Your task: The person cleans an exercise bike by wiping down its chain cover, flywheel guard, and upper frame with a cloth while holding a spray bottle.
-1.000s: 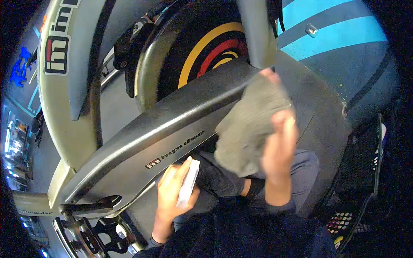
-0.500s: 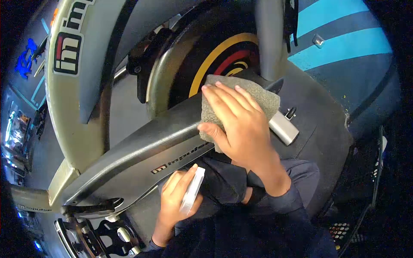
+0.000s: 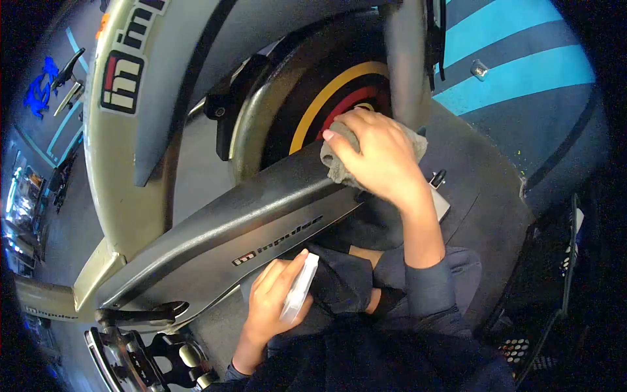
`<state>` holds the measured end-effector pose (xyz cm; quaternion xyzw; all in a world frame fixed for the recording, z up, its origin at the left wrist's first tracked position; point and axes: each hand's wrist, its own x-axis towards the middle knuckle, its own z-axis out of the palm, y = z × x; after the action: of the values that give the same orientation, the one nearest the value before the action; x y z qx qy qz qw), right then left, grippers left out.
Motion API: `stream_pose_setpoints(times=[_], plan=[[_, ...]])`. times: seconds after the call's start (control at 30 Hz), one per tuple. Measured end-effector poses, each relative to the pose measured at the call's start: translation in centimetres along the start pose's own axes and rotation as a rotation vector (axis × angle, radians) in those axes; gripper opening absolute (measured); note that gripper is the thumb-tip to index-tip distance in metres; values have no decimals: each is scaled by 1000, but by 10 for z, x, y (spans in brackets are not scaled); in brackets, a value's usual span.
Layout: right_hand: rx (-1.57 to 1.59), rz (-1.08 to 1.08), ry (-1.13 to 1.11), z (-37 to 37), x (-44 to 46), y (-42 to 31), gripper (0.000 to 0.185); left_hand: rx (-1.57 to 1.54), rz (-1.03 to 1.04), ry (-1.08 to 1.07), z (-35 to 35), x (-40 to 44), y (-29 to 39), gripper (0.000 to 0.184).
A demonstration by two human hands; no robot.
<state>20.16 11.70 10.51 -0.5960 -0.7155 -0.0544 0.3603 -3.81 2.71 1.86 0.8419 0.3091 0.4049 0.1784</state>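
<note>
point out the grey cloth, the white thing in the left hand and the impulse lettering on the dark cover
Grey cloth (image 3: pixel 336 167): head view, on its exposed left part.
White thing (image 3: pixel 301 287): head view, middle of its long narrow side.
Impulse lettering (image 3: pixel 289 234): head view, middle of the word.

Rough-tex. cloth (image 3: pixel 339 170); semi-gloss cover (image 3: pixel 238 204) (plast. look)

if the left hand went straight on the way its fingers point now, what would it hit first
Probably the grey cover marked "impulse": the left hand points up toward its lower edge, though one view leaves the depth between them unclear.
</note>
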Motion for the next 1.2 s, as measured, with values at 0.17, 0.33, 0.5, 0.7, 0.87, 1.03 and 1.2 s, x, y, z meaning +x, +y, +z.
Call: stream_pose_setpoints(times=[0.17, 0.33, 0.5, 0.7, 0.87, 1.03, 1.2], plan=[[-54, -79, 153, 6, -38, -12, 57, 56, -14, -90, -4, -1, 2, 75], [-72, -62, 218, 12, -68, -30, 90, 16, -5, -37, -1, 3, 6, 68], [-15, -22, 242, 28, -81, -27, 87, 55, -5, -85, -3, -2, 4, 78], [502, -1, 245, 19, -113, -21, 72, 14, -112, -55, -11, -7, 12, 74], [1476, 441, 49, 25, -152, -33, 67, -134, -160, -76, -27, -16, 2, 59], [1560, 354, -137, 29, -158, -47, 68, -455, -82, -204, -43, -20, 3, 54], [1564, 338, -246, 33, -163, -49, 66, -546, -17, -281, -44, -37, -2, 45]])
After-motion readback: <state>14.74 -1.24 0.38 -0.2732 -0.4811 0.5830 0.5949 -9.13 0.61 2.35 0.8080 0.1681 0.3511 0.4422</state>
